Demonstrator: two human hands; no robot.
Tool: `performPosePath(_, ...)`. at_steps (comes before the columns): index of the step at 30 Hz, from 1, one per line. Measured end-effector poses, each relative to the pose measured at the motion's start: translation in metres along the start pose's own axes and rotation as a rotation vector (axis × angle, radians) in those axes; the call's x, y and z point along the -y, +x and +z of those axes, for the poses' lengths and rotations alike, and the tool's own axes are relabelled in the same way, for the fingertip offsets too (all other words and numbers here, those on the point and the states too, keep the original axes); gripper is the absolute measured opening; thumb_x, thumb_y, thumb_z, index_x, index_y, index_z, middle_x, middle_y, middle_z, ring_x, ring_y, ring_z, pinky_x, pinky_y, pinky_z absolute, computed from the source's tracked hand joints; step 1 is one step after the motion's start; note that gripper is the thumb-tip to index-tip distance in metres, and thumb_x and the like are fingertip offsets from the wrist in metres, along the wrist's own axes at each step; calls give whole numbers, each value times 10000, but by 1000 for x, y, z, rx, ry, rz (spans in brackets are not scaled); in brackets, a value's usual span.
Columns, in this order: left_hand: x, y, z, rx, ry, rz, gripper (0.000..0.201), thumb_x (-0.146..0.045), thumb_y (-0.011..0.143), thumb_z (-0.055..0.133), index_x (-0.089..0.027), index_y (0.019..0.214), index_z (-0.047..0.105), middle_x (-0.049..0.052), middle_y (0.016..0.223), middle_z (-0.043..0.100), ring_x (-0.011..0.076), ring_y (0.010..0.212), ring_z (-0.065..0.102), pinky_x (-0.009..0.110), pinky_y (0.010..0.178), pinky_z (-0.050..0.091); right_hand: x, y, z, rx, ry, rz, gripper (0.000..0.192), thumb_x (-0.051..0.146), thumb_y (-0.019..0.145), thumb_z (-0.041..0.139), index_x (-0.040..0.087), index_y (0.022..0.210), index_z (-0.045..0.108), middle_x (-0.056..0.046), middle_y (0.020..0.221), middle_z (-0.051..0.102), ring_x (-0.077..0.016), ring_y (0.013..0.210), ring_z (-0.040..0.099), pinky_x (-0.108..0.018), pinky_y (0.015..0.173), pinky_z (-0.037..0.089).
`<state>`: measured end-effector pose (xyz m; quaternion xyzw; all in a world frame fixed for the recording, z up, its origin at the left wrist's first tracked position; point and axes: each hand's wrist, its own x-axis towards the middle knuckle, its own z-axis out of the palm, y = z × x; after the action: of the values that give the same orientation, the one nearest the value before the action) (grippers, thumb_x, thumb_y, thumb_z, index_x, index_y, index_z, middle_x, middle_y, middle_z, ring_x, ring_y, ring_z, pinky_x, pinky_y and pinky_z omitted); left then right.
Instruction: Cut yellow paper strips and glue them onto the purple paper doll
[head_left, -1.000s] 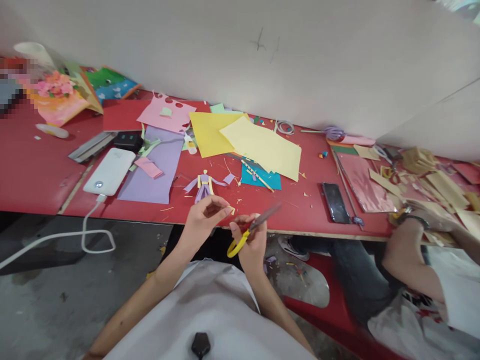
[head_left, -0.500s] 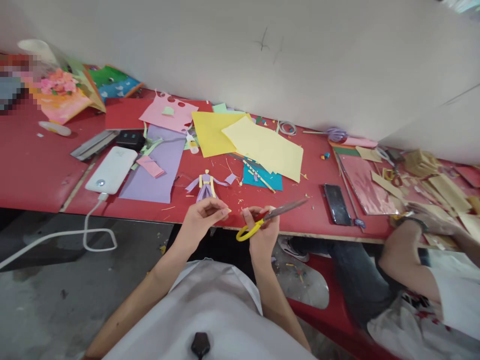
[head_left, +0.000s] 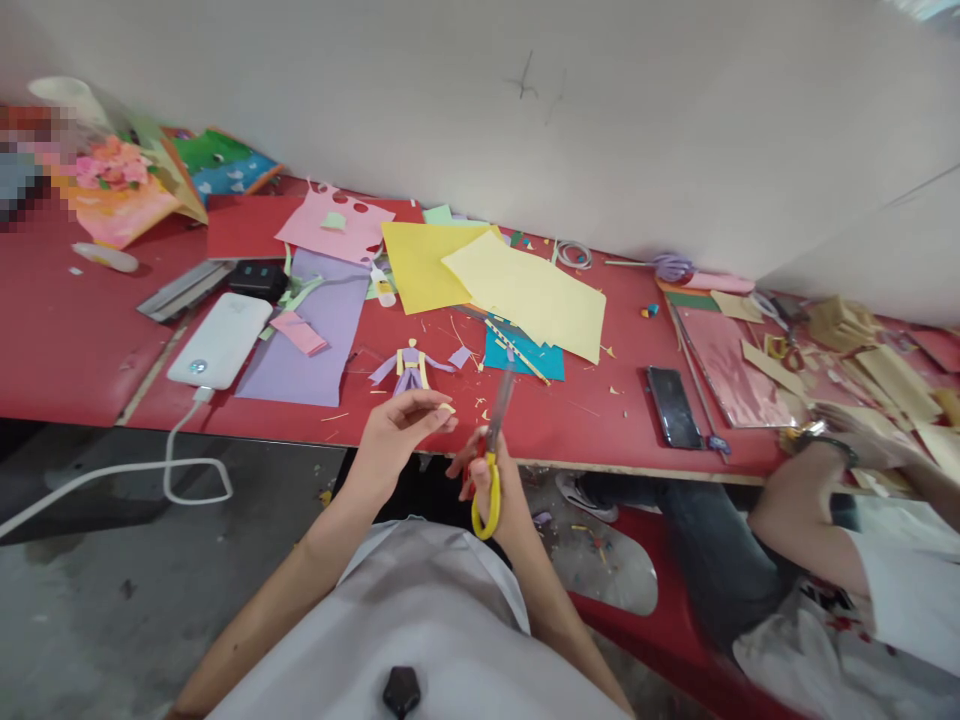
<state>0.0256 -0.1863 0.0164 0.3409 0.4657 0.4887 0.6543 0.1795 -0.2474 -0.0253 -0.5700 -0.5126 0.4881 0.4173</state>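
Note:
My left hand (head_left: 396, 432) hovers at the near edge of the red table (head_left: 592, 420), pinching a tiny yellow paper scrap (head_left: 447, 408) between its fingertips. My right hand (head_left: 491, 485) grips yellow-handled scissors (head_left: 490, 458), blades pointing away from me over the table. A small purple and yellow paper figure (head_left: 411, 368) lies flat on the table just beyond my left hand.
Yellow paper sheets (head_left: 510, 285), a purple sheet (head_left: 319, 330), a pink sheet (head_left: 334, 225) and a teal piece (head_left: 525, 355) lie about. A white power bank (head_left: 220, 341) with a cable sits left, a black phone (head_left: 672, 405) right. Another person's arm (head_left: 814, 480) rests at right among tan paper strips.
My right hand has swung the scissors from pointing right to pointing away from me and drawn back slightly. My left hand keeps its place with the scrap.

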Motion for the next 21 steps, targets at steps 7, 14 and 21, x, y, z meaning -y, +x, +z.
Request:
performPosePath(7, -3, 1, 4, -49, 26, 71, 177, -281, 679, 838, -186, 777, 724, 7, 799, 719, 142, 800, 677, 242, 779, 551, -9, -10, 14, 167, -288, -76, 486, 654, 929, 392, 200, 1094, 447, -40, 808, 689, -161, 662, 654, -269, 633, 509)
performPosePath(14, -1, -1, 7, -66, 2, 96, 131, -248, 712, 814, -192, 779, 717, 0, 785, 719, 137, 811, 682, 230, 792, 542, 4, -8, 19, 146, -409, -55, 556, 717, 903, 358, 190, 1044, 465, -32, 721, 677, -179, 589, 653, -257, 564, 458)
performPosePath(21, 0, -1, 8, -98, 7, 97, 131, -264, 731, 805, -189, 787, 713, -2, 794, 718, 124, 785, 669, 227, 786, 532, 10, -9, 20, 156, -525, -70, 600, 741, 904, 301, 183, 1037, 474, -53, 739, 693, -197, 610, 676, -257, 561, 448)
